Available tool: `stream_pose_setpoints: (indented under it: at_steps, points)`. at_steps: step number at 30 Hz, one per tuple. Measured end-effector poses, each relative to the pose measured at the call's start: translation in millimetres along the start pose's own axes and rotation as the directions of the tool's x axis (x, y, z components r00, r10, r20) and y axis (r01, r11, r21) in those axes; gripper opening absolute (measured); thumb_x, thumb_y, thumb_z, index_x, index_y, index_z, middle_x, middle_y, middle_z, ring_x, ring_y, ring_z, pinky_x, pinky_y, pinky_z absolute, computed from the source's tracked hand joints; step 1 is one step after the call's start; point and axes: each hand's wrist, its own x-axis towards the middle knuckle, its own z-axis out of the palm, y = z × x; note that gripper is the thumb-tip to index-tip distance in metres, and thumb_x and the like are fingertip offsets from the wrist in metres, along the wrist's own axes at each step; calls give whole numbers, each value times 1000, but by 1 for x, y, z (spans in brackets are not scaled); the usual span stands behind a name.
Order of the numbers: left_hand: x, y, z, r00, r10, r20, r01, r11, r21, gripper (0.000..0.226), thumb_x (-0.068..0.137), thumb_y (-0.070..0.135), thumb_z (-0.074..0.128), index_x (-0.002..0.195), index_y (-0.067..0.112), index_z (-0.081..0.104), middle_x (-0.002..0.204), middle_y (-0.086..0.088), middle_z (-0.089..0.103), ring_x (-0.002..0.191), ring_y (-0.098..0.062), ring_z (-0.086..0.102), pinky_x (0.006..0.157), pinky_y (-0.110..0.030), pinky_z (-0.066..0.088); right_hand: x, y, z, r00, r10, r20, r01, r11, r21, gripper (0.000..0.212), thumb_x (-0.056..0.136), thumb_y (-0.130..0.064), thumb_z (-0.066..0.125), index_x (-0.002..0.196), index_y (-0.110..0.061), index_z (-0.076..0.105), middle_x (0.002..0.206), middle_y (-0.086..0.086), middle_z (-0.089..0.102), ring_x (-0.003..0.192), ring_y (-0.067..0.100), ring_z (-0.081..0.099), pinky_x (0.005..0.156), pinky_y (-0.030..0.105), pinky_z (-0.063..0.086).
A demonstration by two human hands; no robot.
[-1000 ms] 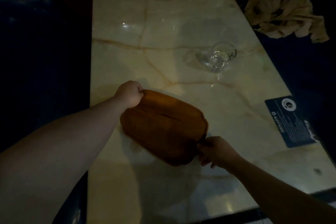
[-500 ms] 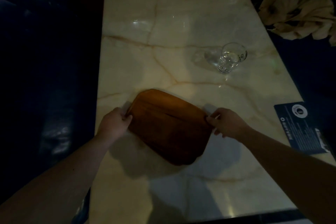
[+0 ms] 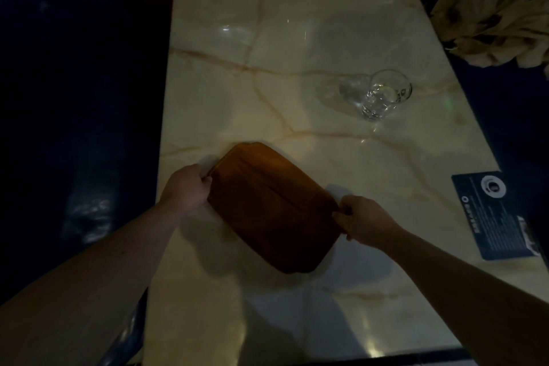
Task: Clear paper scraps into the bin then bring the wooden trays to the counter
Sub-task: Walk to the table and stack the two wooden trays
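You're working in dim light: only the pale marble table [image 3: 297,38] catches it, with small glare spots along its near edge. Everything left of the table sinks into near-black. Your arms throw soft shadows on the table; edges bend from wide-angle distortion.

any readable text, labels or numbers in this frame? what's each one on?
Nothing legible.
Dark blue printed card at the marble table's right edge: round white logo and lines of pale print, too small and blurred to read.
Clear drinking glass: a dark printed mark near the rim, unreadable.
Brown wooden tray: no text.
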Motion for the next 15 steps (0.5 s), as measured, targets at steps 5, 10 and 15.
stream_pose_setpoints:
  at_steps: [5,10,15]
  points:
    - [0,-1,-2,999,44,-1,-44,999,-4,22,93,19,52,84,1,62,77,-20,67,73,-36,65,69,-43,53,-2,1,-1,999,-14,-37,14,1000,9,19,92,-25,53,78,-13,57,65,2,66,56,14,66,51,29,52]
    - [6,-3,1,999,28,-28,-29,999,-32,17,92,20,53,90,6,61,86,-12,65,82,-33,61,63,-32,41,-7,2,5,991,71,-117,-53,987,153,15,90,-30,59,95,-17,54,69,4,71,57,15,67,48,30,51]
    - [22,15,2,988,140,65,-137,989,-51,33,96,25,46,121,6,54,117,-20,63,105,-38,57,86,-41,47,-13,-2,14,987,104,-119,-93,991,96,23,92,-33,59,71,-21,62,75,8,72,67,23,69,68,41,58]
